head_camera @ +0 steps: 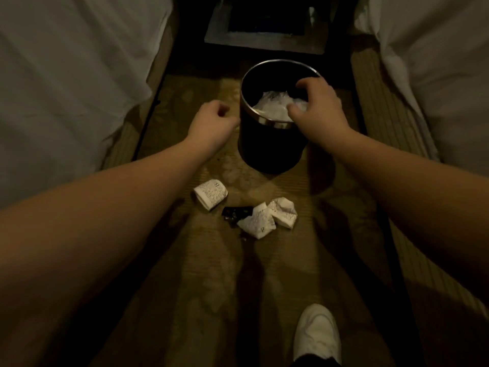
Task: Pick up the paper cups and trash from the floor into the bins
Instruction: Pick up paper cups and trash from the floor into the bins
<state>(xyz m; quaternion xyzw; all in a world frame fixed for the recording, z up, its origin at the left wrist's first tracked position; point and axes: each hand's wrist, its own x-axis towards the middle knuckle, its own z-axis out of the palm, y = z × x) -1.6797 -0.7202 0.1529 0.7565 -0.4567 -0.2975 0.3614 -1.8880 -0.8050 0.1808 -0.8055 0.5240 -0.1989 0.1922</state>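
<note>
A black round bin (270, 144) with a metal rim stands on the carpet between two beds, with white crumpled trash (270, 108) inside it. My right hand (315, 104) hovers over the bin's opening, fingers spread and curved above that trash, gripping nothing that I can make out. My left hand (211, 123) hangs just left of the bin with loosely curled fingers and holds nothing. On the floor in front of the bin lie a crushed paper cup (210, 194), two more crumpled paper cups (256, 225) (283, 211) and a black wrapper (235, 213).
White-covered beds flank the narrow aisle at left (66, 75) and right (436, 62). A dark nightstand (264, 38) stands behind the bin. My white shoe (317, 332) is on the carpet at the bottom right.
</note>
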